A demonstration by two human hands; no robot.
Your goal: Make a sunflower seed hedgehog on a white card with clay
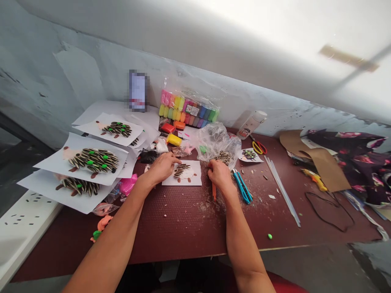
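A: Main item?
B: White card (167, 178) on the desk (177, 228), half-done hedgehog (185, 172) on it, striped seeds covering its upper left.
A: Hands?
B: Left hand (163, 166) at the card's 10 o'clock, finger out over the top edge; can't tell if it grips. Right hand (220, 174) at 3, just beside the card, fingers curled in; can't tell if anything's pinched.
A: Nearby?
B: Seed pile (225, 156) between 2 and 3, blue cutter (242, 187) at 3, yellow packet (174, 140) just short of 12.
A: Any writing?
B: Clay bag (189, 110) at 12 has a white label (192, 110), red and green marks, text too small. Bottle (252, 125) at 2: some print, unreadable. Phone (138, 91) at 11: pixelated.
A: Rest?
B: Hedgehog sheets (81, 162) stacked at 9; scissors (259, 147) between 2 and 3; yellow glue gun (317, 180) at 3, far out.
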